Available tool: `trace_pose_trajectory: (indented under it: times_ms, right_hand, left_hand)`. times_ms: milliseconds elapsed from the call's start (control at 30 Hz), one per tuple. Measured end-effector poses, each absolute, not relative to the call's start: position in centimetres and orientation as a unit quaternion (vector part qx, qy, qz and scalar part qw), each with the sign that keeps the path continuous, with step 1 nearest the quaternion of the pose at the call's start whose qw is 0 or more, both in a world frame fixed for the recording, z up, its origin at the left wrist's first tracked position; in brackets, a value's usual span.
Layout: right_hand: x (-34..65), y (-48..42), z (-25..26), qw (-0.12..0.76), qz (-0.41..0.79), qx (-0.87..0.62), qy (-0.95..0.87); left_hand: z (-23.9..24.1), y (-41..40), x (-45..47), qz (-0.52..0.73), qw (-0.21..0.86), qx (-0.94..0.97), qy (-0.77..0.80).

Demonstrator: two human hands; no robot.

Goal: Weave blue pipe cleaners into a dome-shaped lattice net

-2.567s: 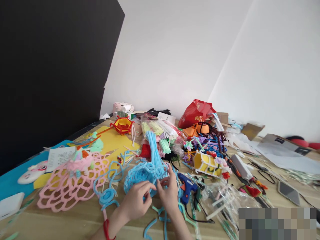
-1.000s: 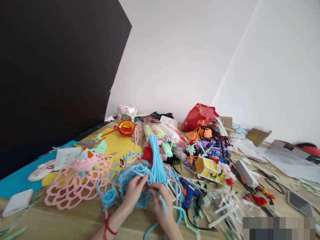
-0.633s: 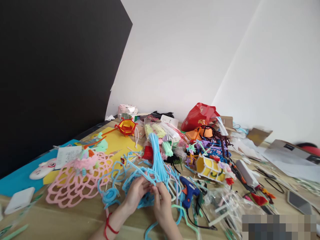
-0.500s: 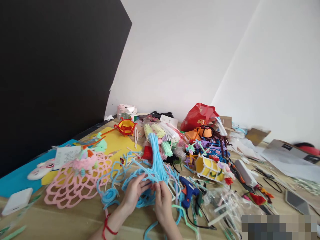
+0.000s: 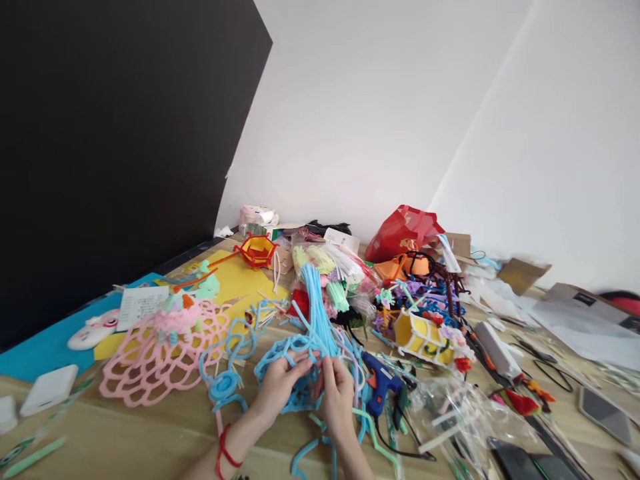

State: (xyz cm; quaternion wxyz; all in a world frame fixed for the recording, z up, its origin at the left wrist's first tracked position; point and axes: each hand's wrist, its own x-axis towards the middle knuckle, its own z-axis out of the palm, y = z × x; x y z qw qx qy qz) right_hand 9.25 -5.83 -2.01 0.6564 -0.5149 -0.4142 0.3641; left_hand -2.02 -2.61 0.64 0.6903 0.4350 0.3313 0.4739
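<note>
A looped blue mesh of pipe cleaners [image 5: 273,352] lies at the front of the table, under both hands. My left hand [image 5: 283,380], with a red cord on its wrist, has its fingers closed on the mesh's near side. Close beside it, my right hand [image 5: 336,387] pinches at the mesh's right part; the exact strand between its fingertips is too small to make out. Just beyond the fingers stretches a bundle of straight blue pipe cleaners [image 5: 316,303]. A coiled blue pipe cleaner [image 5: 223,385] rests left of my left hand.
Right of my hands sits a blue glue gun [image 5: 381,381] with its cord. A pink looped mesh [image 5: 145,367] spreads at left. Further back are a yellow-and-white lantern shape [image 5: 420,333], a red bag [image 5: 403,233] and a red-yellow lantern [image 5: 257,252]. A phone [image 5: 605,415] lies far right.
The whole view has shifted slightly, so things appear a little further right. My left hand's fingers have curled in closer to the right hand over the blue mesh.
</note>
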Motion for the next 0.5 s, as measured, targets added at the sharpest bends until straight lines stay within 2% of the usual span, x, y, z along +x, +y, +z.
trace_pose_trajectory:
  times_ms: [200, 367, 500]
  right_hand:
    - [8.8, -6.0, -2.1, 0.649, 0.461, -0.484, -0.363]
    - [8.5, -6.5, -1.5, 0.655, 0.442, -0.482, -0.379]
    - [8.2, -6.6, -1.7, 0.651, 0.406, -0.495, -0.408]
  left_hand:
    - [0.5, -3.0, -1.8, 0.513, 0.63, 0.462, 0.356]
    - [-0.4, -3.0, -1.8, 0.528, 0.582, 0.473, 0.399]
    - [0.3, -2.9, -1.8, 0.515, 0.601, 0.485, 0.373]
